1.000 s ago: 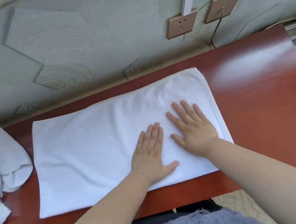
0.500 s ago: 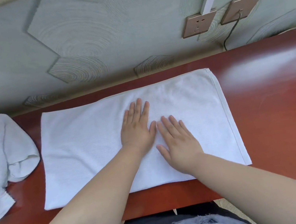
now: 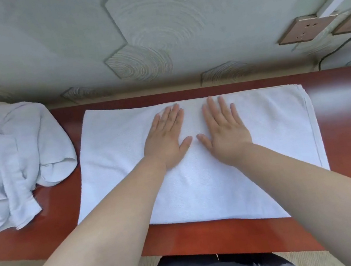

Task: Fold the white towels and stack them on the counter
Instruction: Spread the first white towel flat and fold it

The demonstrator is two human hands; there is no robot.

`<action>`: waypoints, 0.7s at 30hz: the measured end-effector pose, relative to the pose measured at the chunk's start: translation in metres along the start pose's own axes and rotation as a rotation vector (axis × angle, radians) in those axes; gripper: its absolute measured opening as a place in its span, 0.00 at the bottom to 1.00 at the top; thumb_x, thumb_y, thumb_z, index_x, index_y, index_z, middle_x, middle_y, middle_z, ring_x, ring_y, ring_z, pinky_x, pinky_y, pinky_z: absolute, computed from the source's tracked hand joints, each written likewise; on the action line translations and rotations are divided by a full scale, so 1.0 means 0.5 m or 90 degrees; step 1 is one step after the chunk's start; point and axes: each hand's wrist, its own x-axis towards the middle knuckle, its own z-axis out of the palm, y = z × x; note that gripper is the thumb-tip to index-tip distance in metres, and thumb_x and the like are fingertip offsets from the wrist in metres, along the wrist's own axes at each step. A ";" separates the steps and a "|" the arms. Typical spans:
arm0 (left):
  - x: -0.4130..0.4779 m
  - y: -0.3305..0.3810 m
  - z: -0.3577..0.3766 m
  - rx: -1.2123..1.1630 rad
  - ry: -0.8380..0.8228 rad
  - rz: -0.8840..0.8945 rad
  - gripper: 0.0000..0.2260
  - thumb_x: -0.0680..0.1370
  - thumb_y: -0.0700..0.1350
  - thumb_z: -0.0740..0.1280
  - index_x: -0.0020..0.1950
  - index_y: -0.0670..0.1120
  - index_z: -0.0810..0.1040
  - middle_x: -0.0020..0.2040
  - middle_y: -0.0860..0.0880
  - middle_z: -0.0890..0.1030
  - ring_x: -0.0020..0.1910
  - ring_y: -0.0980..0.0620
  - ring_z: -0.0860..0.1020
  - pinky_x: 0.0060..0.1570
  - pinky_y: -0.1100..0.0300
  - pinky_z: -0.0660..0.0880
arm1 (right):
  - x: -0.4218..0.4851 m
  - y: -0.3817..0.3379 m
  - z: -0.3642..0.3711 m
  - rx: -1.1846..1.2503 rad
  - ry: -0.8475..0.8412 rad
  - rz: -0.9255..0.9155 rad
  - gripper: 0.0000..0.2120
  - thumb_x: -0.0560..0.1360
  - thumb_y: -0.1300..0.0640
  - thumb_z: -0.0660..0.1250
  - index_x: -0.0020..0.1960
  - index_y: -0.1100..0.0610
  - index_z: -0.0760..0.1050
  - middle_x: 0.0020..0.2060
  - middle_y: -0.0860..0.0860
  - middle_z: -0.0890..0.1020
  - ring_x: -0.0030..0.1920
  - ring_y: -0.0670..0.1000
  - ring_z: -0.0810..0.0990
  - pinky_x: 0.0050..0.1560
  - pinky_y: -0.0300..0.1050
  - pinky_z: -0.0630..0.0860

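Note:
A white towel (image 3: pixel 275 144) lies flat on the red-brown counter (image 3: pixel 350 123), folded into a wide rectangle with its hemmed edge on the right. My left hand (image 3: pixel 167 138) and my right hand (image 3: pixel 224 130) rest palm down side by side on its upper middle. The fingers of both are spread and point toward the wall, and neither grips anything. A crumpled pile of white towels (image 3: pixel 10 159) sits on the counter's left end, apart from the flat towel.
A grey-green patterned wall runs along the counter's far edge. Two brown wall sockets (image 3: pixel 307 28) sit at the upper right, with a dark cable (image 3: pixel 337 46) running down from one. The counter's front edge is close to my body.
Both hands slid over the towel toward the wall and leftward, ending side by side near its far edge. The view shifted, bringing more of the crumpled pile into sight at the left.

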 end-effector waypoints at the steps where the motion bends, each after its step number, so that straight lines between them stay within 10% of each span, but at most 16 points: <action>1: 0.001 0.000 0.001 -0.006 0.001 -0.003 0.36 0.82 0.65 0.46 0.85 0.48 0.42 0.84 0.51 0.40 0.82 0.54 0.36 0.81 0.51 0.39 | 0.000 -0.032 0.010 0.001 -0.008 -0.058 0.38 0.81 0.32 0.38 0.83 0.55 0.40 0.83 0.51 0.40 0.81 0.54 0.33 0.80 0.54 0.33; 21: -0.127 -0.247 -0.018 -0.107 0.045 -0.125 0.31 0.83 0.56 0.50 0.84 0.43 0.54 0.84 0.45 0.50 0.83 0.47 0.47 0.82 0.49 0.46 | 0.140 -0.274 0.054 -0.040 0.000 -0.095 0.35 0.82 0.38 0.43 0.84 0.54 0.42 0.83 0.50 0.41 0.82 0.54 0.37 0.81 0.53 0.37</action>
